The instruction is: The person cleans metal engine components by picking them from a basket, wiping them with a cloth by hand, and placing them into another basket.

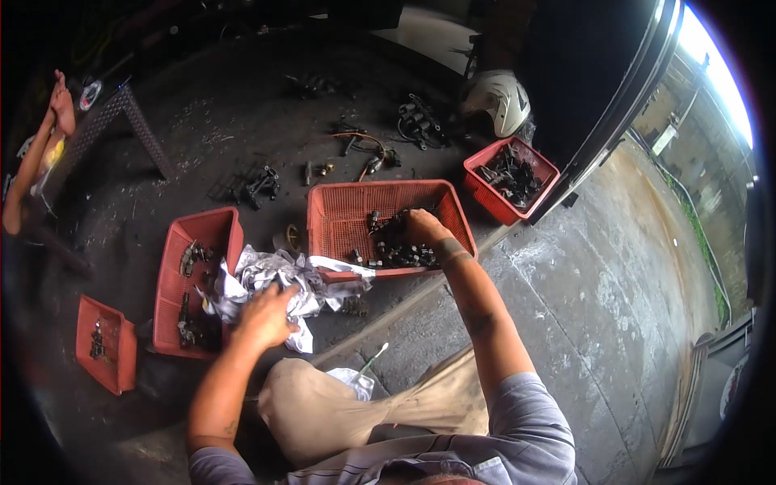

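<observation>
My left hand (268,317) is on a crumpled white-and-grey rag (271,279), with cloth bunched between its thumb and fingers. The rag lies between two red plastic baskets, one edge draped by the wider one. My right hand (426,227) reaches into that wide red basket (339,214), fingers curled down among small dark metal parts (404,255). Its fingertips are hidden, so what they grip cannot be made out. Beside the rag on the left, a tall red basket (168,295) holds several greasy metal parts (192,257).
A small red basket (123,347) stands far left; another red basket (489,194) with dark parts stands at right by a white helmet (499,103). Loose engine-like parts (259,186) lie on the dark floor. Another person's bare foot (62,109) shows at left. A low floor edge (388,311) runs diagonally.
</observation>
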Tool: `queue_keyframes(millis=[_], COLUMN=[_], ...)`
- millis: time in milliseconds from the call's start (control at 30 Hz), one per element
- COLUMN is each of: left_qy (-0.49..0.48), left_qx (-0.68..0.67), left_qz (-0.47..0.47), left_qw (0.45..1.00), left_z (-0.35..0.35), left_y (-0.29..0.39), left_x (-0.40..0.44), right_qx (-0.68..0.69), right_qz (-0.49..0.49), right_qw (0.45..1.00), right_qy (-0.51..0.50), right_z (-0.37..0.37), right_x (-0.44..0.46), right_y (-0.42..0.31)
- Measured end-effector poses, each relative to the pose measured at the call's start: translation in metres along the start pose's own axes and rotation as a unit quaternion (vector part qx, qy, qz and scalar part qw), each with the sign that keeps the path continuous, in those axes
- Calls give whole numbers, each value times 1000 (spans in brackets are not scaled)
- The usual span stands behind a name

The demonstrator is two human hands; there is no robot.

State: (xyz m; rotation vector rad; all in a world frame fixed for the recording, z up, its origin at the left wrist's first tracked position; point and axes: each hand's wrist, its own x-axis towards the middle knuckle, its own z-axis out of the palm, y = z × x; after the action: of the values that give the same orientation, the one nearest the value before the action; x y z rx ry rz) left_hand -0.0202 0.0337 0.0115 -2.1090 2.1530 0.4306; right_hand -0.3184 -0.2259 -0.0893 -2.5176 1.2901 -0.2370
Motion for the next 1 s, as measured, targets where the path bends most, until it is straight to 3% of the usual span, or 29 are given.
queue_keyframes(millis=[67,133,200,267,333,400,467,533,567,600,633,667,733,800,867,933,1000], left_qy=[-28,13,47,166,223,301,366,358,368,375,405,430,406,400,386,397,485], left_qx=[74,51,-10,-133,-210,-336,-434,-600,-657,-710,-636,-556,-582,-557,-561,-491,-278], left_qz=[-4,-2,-1,36,-63,-24,80,146,160,170,203,233,259,269,260,261,222], left_qw=[997,999,999,977,950,892,819,700,638,572,625,672,655,676,685,730,799], left_z=[24,37,27,17,-29,-57,-56,-67,-68,-67,-61,-54,-51,-41,-38,-34,-44], left_y=[0,-12,-18,-35,-18,-13,-31,-23,-16,-11,-15,-18,6,21,46,59,70], left_x=[9,22,24,26,10,-3,3,1,0,-2,2,5,3,10,15,19,14], right_qx=[-28,-25,-13,-9,93,134,166,179,366,540,695,666,614,595,624,626,669], right_qz=[39,48,64,79,68,58,25,11,32,53,31,34,-59,-134,-114,-164,-200], right_qw=[999,998,993,989,971,964,955,947,887,792,666,685,740,734,712,685,629], right_qy=[17,34,96,122,208,223,244,266,280,280,269,293,268,298,302,333,342], right_z=[3,-10,-11,-10,-27,-26,-11,-13,-24,-37,-42,-63,-66,-57,-65,-60,-54], right_x=[0,-12,-19,-20,-29,-29,-20,-16,-21,-27,-28,-40,-51,-58,-72,-78,-77], right_y=[3,-11,-14,-9,-24,-27,-16,-24,-41,-63,-78,-108,-140,-177,-212,-228,-233])
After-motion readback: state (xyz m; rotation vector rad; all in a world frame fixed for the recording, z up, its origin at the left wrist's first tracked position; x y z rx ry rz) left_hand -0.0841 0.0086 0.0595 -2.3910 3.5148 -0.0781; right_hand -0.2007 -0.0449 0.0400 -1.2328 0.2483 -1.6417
